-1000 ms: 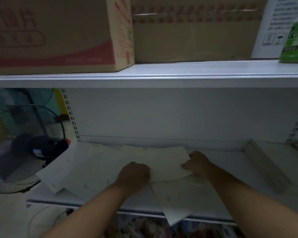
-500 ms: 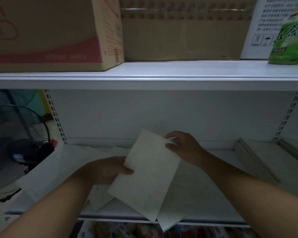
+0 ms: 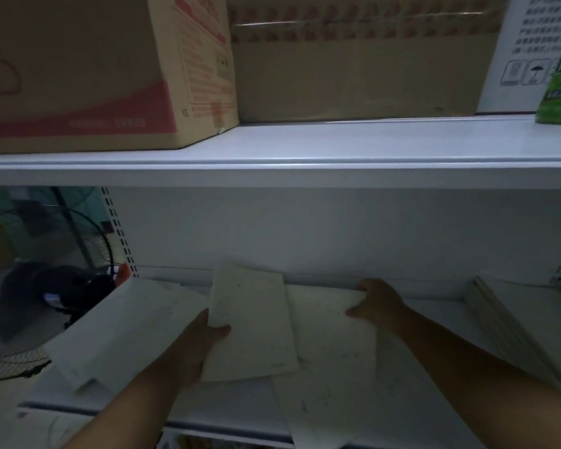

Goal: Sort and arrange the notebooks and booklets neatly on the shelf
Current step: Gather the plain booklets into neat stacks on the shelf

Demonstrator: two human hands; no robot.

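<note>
— State of the hands?

— The left hand [image 3: 208, 341] grips one booklet [image 3: 253, 322] at its near-left edge, thumb on top. It is raised at a tilt, seemingly as the start of a pile. The right hand [image 3: 376, 306] pinches the right edge of a second booklet [image 3: 334, 325] that lies flat, probably to draw it across.

— Remaining stock?

— A loose booklet [image 3: 110, 332] left of the left hand, an overhanging booklet [image 3: 324, 416] nearer than the right hand, and a squared stack [image 3: 515, 325] well to its right.

— Surface and room?

— A white metal shelf [image 3: 434, 306] in dim light. Cardboard boxes [image 3: 78, 76] sit above the hands, and a fan [image 3: 55, 286] stands beyond the left hand.
</note>
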